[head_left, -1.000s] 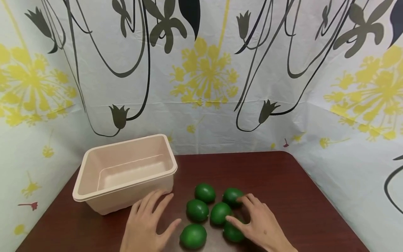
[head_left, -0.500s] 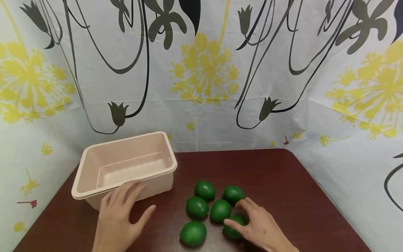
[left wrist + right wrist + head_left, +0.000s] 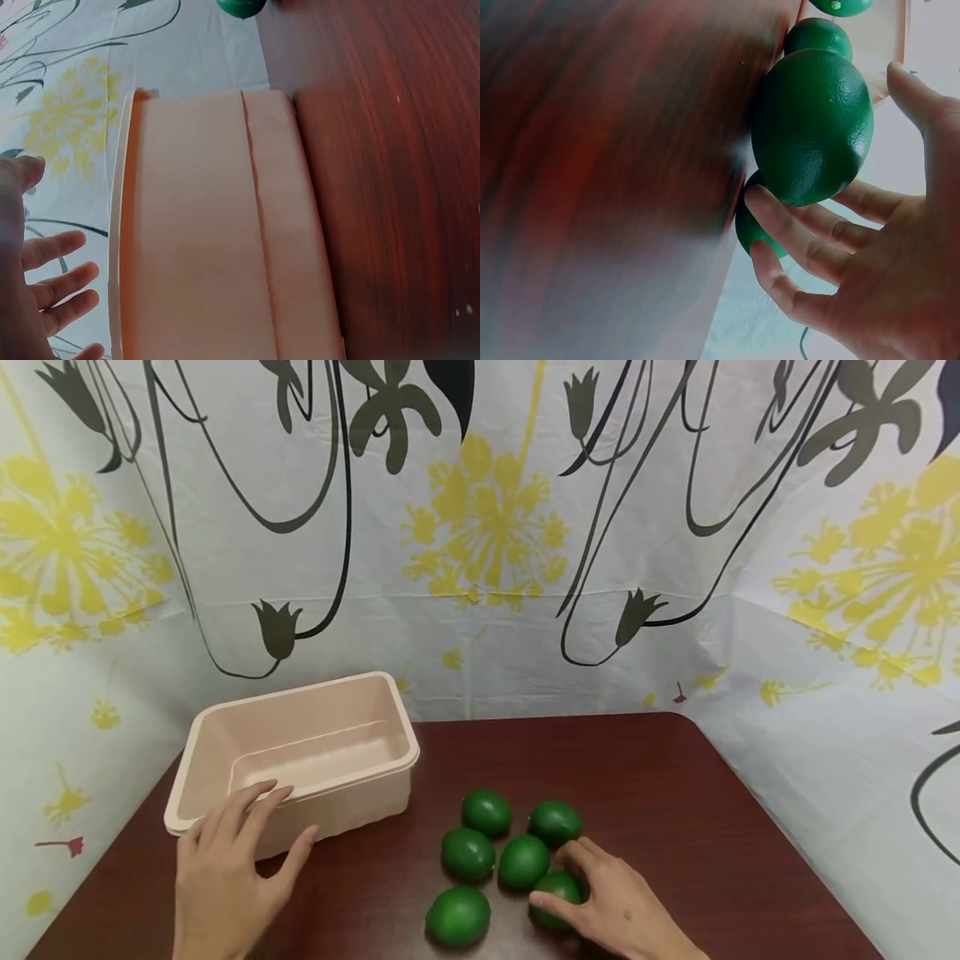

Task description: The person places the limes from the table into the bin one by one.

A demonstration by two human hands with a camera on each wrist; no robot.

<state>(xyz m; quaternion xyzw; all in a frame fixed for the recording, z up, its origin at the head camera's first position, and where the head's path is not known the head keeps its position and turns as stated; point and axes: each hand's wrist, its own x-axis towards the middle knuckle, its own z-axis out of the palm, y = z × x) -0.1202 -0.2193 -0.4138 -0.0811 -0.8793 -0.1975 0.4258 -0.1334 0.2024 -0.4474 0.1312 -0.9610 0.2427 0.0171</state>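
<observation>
My right hand (image 3: 618,893) reaches over the nearest right-hand lime (image 3: 561,885), green and glossy. In the right wrist view, the loosely bent fingers (image 3: 806,244) lie close along the lime (image 3: 810,127), while the thumb stands apart from it. Beside it lie a middle lime (image 3: 523,862) and a back right lime (image 3: 555,822). My left hand (image 3: 228,872), fingers spread, overlaps the front left of a pale pink plastic bin (image 3: 360,797). In the left wrist view, its fingers show beyond the bin wall (image 3: 202,225). Nothing is held in this hand.
More limes lie left of the right hand: a front lime (image 3: 458,916), a left lime (image 3: 468,853) and a back lime (image 3: 487,812). The dark red-brown table (image 3: 675,777) meets a flower-patterned cloth (image 3: 495,677) at the back and sides.
My left hand has moved left, from beside the limes to the front left of the bin. The right hand's fingertips have drawn away from the back right lime toward the nearest one.
</observation>
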